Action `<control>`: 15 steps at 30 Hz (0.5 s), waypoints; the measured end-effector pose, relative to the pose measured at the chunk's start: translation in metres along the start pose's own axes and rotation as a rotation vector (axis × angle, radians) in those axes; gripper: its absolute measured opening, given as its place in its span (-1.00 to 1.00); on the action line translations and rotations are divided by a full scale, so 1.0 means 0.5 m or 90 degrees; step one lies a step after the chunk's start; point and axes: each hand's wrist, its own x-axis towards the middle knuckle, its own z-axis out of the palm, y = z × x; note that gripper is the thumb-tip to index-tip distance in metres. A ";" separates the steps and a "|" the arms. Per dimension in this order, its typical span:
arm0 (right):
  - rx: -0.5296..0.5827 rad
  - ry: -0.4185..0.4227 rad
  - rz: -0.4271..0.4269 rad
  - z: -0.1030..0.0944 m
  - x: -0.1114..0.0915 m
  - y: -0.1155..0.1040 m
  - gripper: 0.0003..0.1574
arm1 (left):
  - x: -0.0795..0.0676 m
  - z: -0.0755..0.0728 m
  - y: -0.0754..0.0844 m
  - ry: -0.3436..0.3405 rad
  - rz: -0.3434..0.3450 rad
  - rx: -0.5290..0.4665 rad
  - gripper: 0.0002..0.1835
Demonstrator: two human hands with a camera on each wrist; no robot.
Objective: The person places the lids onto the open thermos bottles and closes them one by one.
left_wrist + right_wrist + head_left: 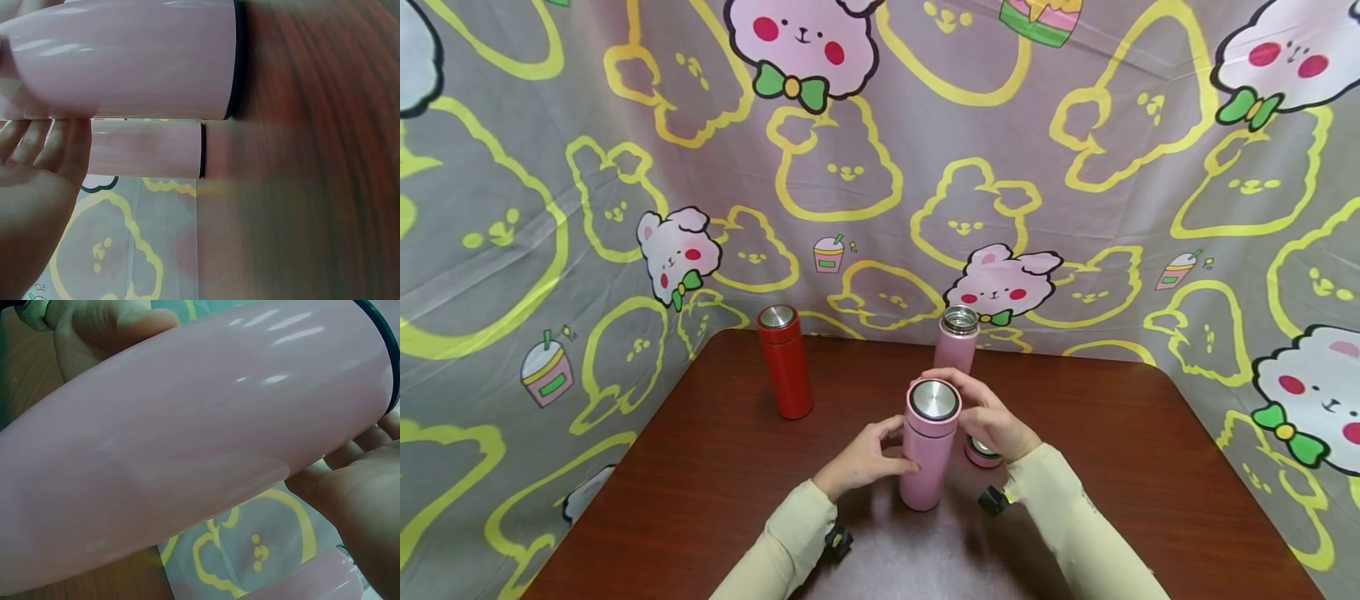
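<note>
A pink thermos [925, 471] with a silver-topped lid stands upright near the middle of the table, tilted slightly if at all. My left hand [867, 457] grips its body from the left, thumb toward the front. Around the lid at the top curl the fingers of my right hand [992, 417]. In the right wrist view, the thermos body [187, 444] fills most of the picture, with the right hand [369, 500] by its dark lid ring. Behind it is a second pink thermos [957, 342], its steel mouth uncovered. A loose pink lid [982, 454] lies on the table, partly hidden by my right hand.
On the back left of the brown table [700, 492] stands a red thermos [787, 367] with its lid on. A patterned cloth [850, 183] hangs behind the table and along both sides.
</note>
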 end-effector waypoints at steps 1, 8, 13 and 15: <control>-0.008 0.009 0.004 0.000 -0.003 0.000 -0.24 | 0.000 0.000 0.000 0.000 0.000 0.001 -0.44; -0.067 0.044 0.015 -0.002 -0.013 -0.001 -0.36 | 0.000 -0.001 0.001 -0.005 -0.013 0.000 -0.40; -0.134 0.081 0.019 0.002 -0.021 -0.004 -0.31 | 0.000 -0.002 0.001 -0.004 -0.018 0.004 -0.39; -0.145 0.095 0.022 0.005 -0.024 -0.006 -0.29 | 0.001 -0.002 -0.001 -0.004 -0.016 0.005 -0.38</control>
